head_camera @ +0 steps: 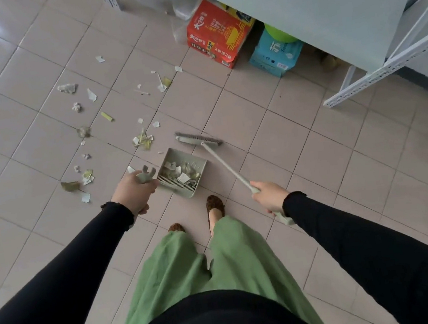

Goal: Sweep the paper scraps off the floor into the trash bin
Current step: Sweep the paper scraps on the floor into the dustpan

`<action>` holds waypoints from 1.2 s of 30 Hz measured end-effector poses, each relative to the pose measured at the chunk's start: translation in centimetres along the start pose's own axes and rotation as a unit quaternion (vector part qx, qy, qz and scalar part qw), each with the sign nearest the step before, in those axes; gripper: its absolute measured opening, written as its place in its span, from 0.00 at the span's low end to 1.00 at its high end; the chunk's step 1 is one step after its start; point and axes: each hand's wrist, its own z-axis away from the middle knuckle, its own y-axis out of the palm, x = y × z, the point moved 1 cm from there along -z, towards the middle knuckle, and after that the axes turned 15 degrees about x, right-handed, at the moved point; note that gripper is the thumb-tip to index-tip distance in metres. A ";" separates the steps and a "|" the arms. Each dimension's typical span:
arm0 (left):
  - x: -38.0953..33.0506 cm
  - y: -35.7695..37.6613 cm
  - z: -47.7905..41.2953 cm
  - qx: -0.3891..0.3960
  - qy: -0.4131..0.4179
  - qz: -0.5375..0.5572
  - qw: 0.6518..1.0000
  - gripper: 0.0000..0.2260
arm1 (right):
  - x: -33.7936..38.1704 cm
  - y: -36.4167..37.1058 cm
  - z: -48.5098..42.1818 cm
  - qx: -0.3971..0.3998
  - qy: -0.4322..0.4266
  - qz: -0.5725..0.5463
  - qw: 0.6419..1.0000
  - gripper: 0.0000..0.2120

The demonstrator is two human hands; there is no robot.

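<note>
My left hand (133, 191) grips the top of the dustpan handle (146, 174). The pale green dustpan (198, 162) sits on the tiled floor just in front of my feet, with several white and yellow paper scraps (180, 170) inside. My right hand (269, 195) is shut on the pale broom handle (224, 164). The broom head (199, 138) rests on the floor just beyond the dustpan, to its right. Several loose scraps (143, 141) lie scattered across the tiles to the left and ahead, including crumpled paper (68, 88). No trash bin is in view.
A red carton (217, 33) and a blue package (275, 54) stand under a pale metal shelf unit (323, 11) at the upper right. A white shelf rail (385, 68) juts out low at the right. My feet (215, 208) stand close behind the dustpan.
</note>
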 end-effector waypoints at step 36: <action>25.7 -15.1 12.3 -0.015 0.003 -0.033 0.999 0.05 | 7.8 25.6 0.0 0.021 0.037 0.027 0.999 0.23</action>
